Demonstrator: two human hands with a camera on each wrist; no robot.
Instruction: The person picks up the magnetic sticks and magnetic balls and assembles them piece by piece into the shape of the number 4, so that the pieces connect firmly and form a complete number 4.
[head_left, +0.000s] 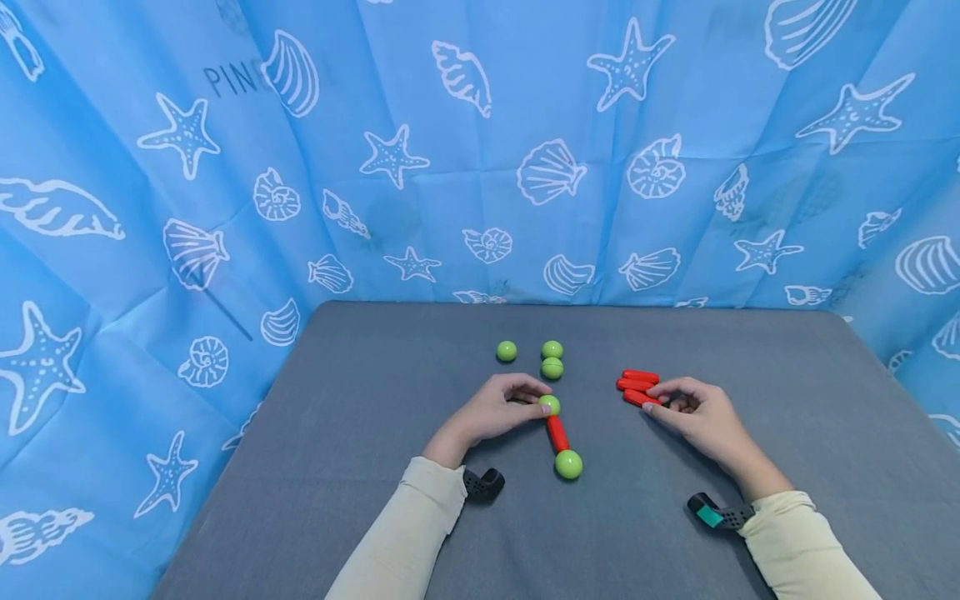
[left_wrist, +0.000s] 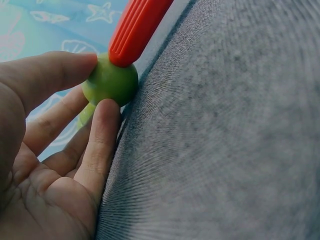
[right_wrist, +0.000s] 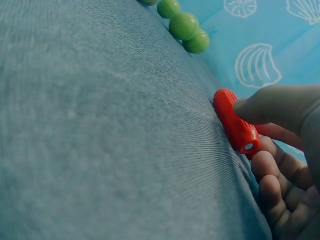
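Observation:
My left hand (head_left: 498, 408) pinches a green ball (left_wrist: 111, 82) between thumb and fingers. A red ribbed rod (head_left: 557, 434) joins that ball to a second green ball (head_left: 568, 465) lying nearer to me. On the right, my right hand (head_left: 702, 418) has its thumb and fingers on the nearest of three red rods (head_left: 637, 398), pinching its right end. That rod (right_wrist: 235, 120) shows a small silvery disc at its end in the right wrist view. Right behind it, the other two red rods (head_left: 640, 377) lie side by side.
Beyond my left hand lie a lone green ball (head_left: 507, 351) and two touching green balls (head_left: 552, 359). A grey cloth (head_left: 360, 500) covers the table. Behind its far edge hangs a blue curtain (head_left: 480, 192) with white shell prints. Each wrist wears a black strap device (head_left: 483, 485).

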